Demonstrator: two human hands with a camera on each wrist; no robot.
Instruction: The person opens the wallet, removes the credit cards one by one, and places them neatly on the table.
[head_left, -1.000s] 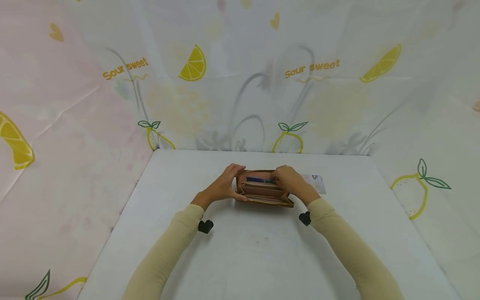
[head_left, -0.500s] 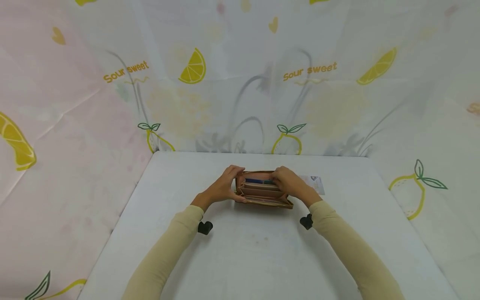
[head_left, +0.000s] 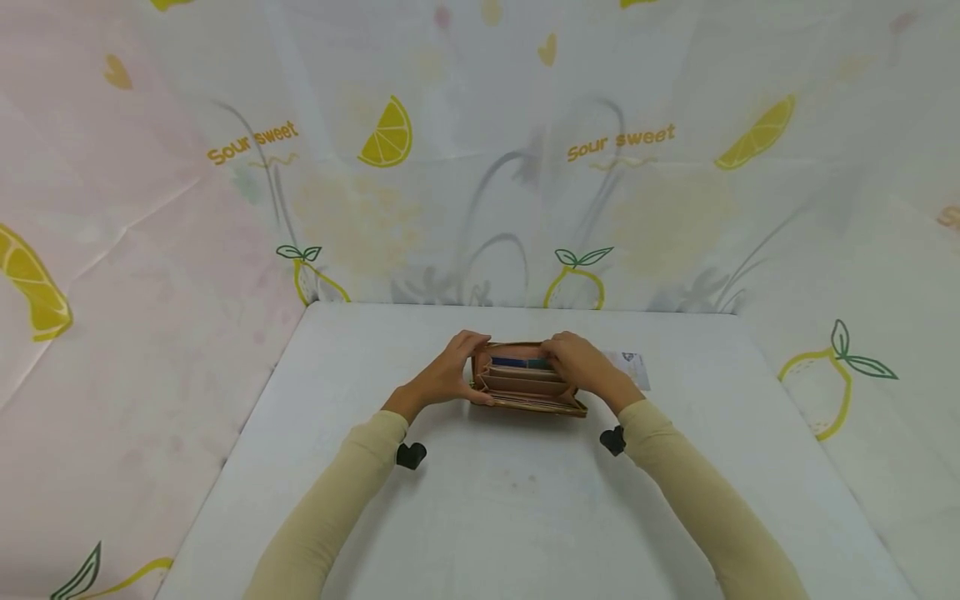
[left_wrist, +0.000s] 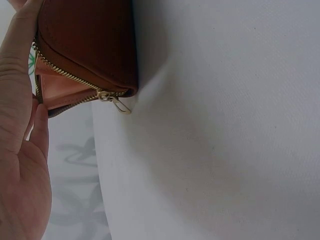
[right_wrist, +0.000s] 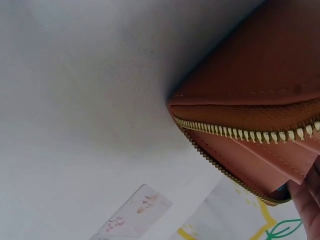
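Observation:
An unzipped brown wallet [head_left: 527, 387] stands on the table, its pleated compartments facing up. At its left end, my left hand [head_left: 448, 371] grips it, thumb at the front edge and fingers at the back edge. In the left wrist view the brass zip pull [left_wrist: 120, 105] hangs at the wallet's corner. My right hand [head_left: 579, 360] reaches into the back compartment, fingers curled at a teal card [head_left: 537, 363], which they pinch; the fingertips are partly hidden. Left of it shows a dark blue card [head_left: 508, 362]. Gold zip teeth [right_wrist: 240, 134] line the opening in the right wrist view.
A pale printed card [head_left: 634, 370] lies on the white table [head_left: 510, 500] just right of the wallet, partly behind my right wrist. The table's back edge meets a lemon-print cloth [head_left: 480, 200], which hangs behind and at both sides.
Slightly more of the teal card shows by my right fingertips than a second ago. The left hand keeps its grip on the wallet, and the head view has shifted a little.

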